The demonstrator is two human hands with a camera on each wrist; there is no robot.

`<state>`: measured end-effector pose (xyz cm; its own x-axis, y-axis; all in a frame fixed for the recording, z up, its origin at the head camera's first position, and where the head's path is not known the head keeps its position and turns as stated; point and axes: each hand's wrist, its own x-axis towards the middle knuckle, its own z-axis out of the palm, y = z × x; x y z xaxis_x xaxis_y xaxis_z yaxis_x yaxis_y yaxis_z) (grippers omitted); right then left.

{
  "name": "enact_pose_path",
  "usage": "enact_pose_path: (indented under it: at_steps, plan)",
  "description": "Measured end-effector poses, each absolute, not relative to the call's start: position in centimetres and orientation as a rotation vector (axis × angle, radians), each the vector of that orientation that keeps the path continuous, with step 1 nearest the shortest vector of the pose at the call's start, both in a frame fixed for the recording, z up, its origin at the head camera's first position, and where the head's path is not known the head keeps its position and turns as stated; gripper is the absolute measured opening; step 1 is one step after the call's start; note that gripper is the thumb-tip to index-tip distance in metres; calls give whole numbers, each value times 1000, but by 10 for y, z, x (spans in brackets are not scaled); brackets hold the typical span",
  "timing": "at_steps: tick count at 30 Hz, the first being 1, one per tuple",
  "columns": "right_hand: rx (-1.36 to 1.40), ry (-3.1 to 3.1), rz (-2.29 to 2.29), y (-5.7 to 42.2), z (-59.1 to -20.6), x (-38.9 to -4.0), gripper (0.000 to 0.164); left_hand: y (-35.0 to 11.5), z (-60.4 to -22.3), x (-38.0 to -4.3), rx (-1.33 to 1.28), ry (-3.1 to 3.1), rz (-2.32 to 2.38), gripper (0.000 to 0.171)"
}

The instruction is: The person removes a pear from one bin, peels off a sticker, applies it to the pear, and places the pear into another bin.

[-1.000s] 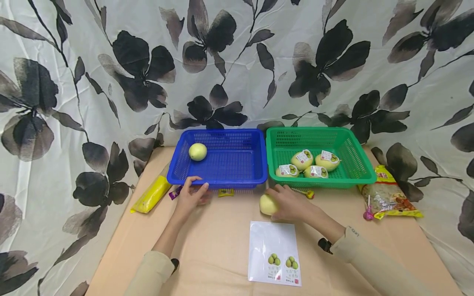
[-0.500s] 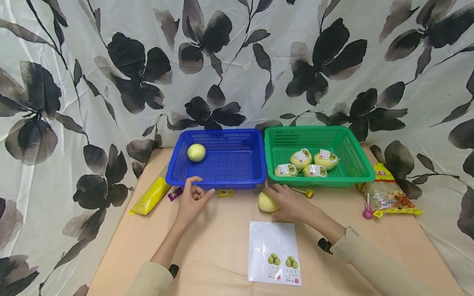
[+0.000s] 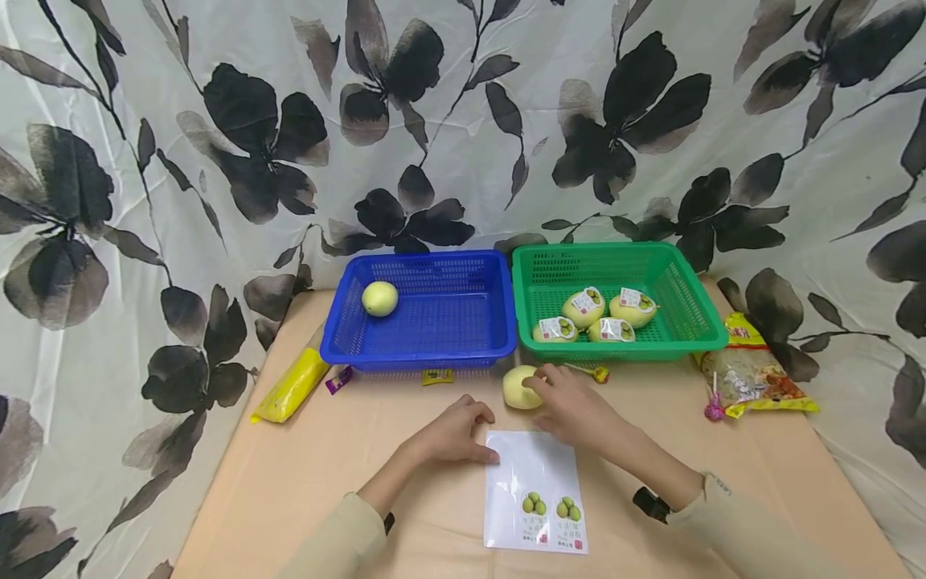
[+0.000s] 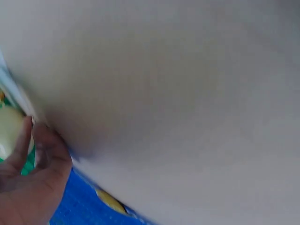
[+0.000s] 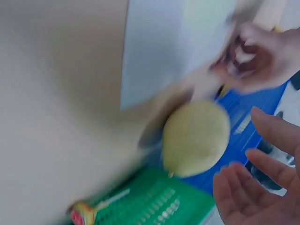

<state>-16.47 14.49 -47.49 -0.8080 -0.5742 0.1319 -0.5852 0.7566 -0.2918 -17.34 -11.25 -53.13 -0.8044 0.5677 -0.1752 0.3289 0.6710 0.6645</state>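
A pale yellow pear (image 3: 521, 388) sits on the table in front of the two baskets. My right hand (image 3: 575, 406) is just right of it; in the right wrist view that hand (image 5: 262, 183) has its fingers spread and apart from the pear (image 5: 197, 138), whose short stem shows. A white sheet (image 3: 531, 474) printed with green pears lies nearer me. At its upper left edge is my left hand (image 3: 450, 434), fingers loosely bent and thumb tip right at the edge. In the left wrist view, the left hand (image 4: 40, 180) shows at the lower left.
A blue basket (image 3: 419, 354) holds one unlabelled pear (image 3: 379, 298). The green basket (image 3: 622, 351) beside it holds several labelled pears (image 3: 583, 301). Small candies (image 3: 437, 376), a yellow packet (image 3: 292, 386), lollipops (image 3: 714, 408) and a snack bag (image 3: 752, 374) lie around them.
My left hand has left the blue basket's front rim and come right and toward me to the sheet. My right hand has eased off the pear, which stays in place.
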Motion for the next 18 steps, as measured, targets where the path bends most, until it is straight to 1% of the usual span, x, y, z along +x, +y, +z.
enact_pose_path:
  at_steps: [3, 7, 10, 14, 18]
  plan:
    - [1022, -2968, 621, 143, -475, -145, 38, -106, -537, -172, 690, 2572, 847, 57]
    - [1047, -3125, 827, 144, -486, -123, 30, -102, -541, -169, 658, 2618, 800, 51]
    - [1013, -3175, 932, 146, -502, -110, 32, -101, -542, -168, 646, 2624, 804, 48]
    - [975, -3169, 965, 147, -522, -96, 39, -101, -542, -166, 667, 2622, 845, 49]
    - [948, -3149, 931, 145, -529, -88, 41, -102, -544, -166, 679, 2609, 879, 49]
